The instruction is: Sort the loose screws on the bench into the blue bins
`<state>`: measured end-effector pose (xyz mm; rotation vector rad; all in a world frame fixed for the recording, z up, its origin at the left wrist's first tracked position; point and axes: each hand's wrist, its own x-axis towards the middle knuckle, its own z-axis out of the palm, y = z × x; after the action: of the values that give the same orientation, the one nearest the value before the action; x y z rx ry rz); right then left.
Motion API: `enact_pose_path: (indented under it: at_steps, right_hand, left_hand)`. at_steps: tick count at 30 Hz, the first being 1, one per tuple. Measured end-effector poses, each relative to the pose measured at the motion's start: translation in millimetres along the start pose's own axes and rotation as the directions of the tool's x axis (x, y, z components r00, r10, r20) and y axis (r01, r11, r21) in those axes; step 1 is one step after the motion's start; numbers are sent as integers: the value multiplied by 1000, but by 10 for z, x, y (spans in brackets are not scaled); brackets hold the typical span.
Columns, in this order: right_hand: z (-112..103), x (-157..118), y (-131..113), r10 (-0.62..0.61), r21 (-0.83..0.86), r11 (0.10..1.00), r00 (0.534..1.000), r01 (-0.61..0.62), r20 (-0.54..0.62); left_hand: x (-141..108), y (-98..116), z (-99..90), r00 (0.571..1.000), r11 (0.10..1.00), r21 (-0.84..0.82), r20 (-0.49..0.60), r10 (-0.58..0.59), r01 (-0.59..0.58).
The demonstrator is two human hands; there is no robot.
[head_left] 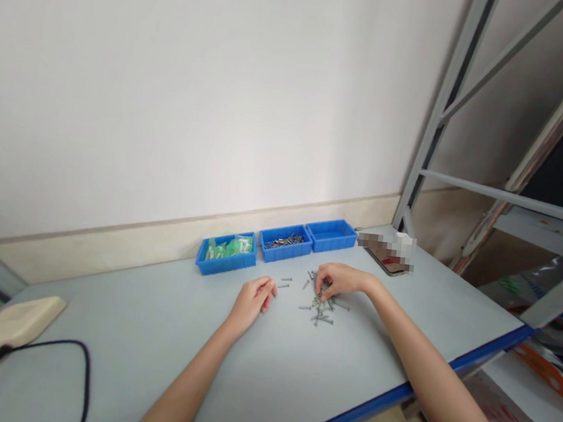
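Observation:
A loose pile of grey metal screws (320,306) lies on the pale blue tabletop (265,364). My right hand (339,281) rests at the pile's far edge, its fingertips down among the screws. Whether those fingers grip one is hidden. My left hand (252,302) lies to the left of the pile with its fingers curled, and nothing shows in them. Two single screws (284,282) lie just beyond its fingertips.
Along the wall stand several blue plastic bins: one holds green packets (227,253), one holds screws (284,241), and a third (330,235) stands at the right. A blurred phone (382,256) lies beyond them. A beige pad (10,325) and black cable (38,373) lie at left.

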<state>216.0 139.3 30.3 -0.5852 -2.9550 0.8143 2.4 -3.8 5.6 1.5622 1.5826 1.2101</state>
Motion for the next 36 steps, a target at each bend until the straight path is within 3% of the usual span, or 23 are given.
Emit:
enact_pose_path:
  at_steps: [7, 18, 25, 29, 36]
  right_hand:
    - [117, 92, -16, -109, 61, 992, 991, 114, -81]
    - [228, 136, -25, -49, 99, 993, 980, 69, -194]
    - [251, 141, -102, -69, 77, 993, 980, 85, -185]
    - [243, 137, -155, -68, 43, 996, 958, 83, -277]
    - [265, 152, -365, -86, 151, 975, 902, 164, -423]
  left_hand:
    - [1, 0, 17, 1000, 1000, 21, 7, -3, 3]
    - [0, -24, 17, 1000, 999, 40, 24, -8, 7]
    - [1, -22, 25, 999, 1000, 29, 31, -12, 11]
    - [-3, -14, 22, 999, 999, 42, 37, -19, 17]
    - [-44, 19, 55, 996, 1000, 20, 86, 19, -20]
